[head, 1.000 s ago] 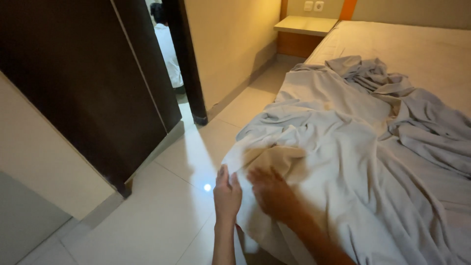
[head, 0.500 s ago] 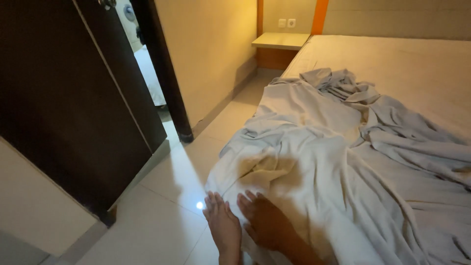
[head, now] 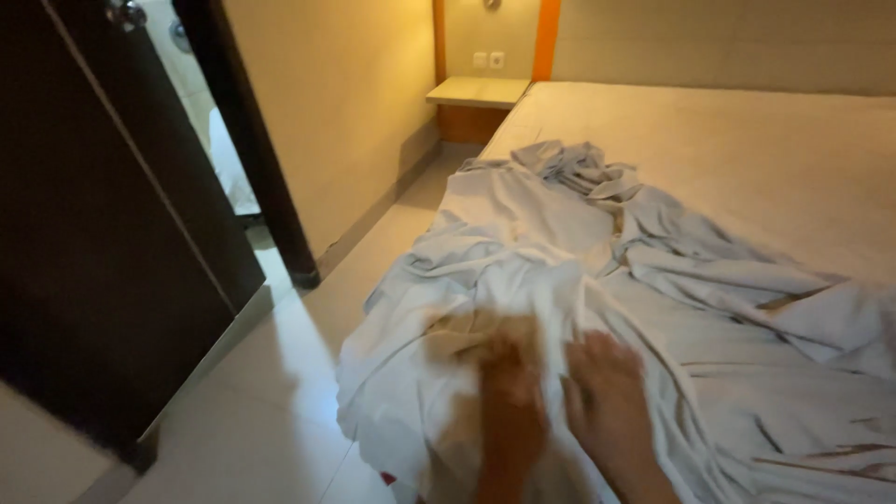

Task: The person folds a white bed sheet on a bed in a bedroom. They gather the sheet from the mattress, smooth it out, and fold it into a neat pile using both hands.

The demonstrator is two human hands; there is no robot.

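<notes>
Two hands are pressing down on a crumpled white sheet [head: 597, 308] that is lying across the near corner of a bed [head: 747, 149] and spilling over its edge toward the tiled floor [head: 271, 411]. The left hand [head: 509, 401] is resting on the cloth near the hanging fold, blurred, so it cannot be told whether its fingers are pinching fabric or lying flat. The right hand [head: 611, 401] is lying just beside it, palm down with fingers spread, gripping nothing that can be seen. The sheet is bunching into a ridge toward the far side of the bare mattress and is draping in loose folds at the near corner. Handling cloth of this kind well would seem to call for taking a true edge or corner rather than a mid-panel fold, and for keeping both hands apart enough to hold the fabric taut; the hanging part is nearly touching the floor, so dragging looks like a risk. Open room is lying to the left along the floor strip between the bed and the beige wall [head: 345, 103], bounded by a dark door [head: 103, 243] standing nearby. A small bedside shelf [head: 478, 91] is sitting well apart at the head of the bed.
</notes>
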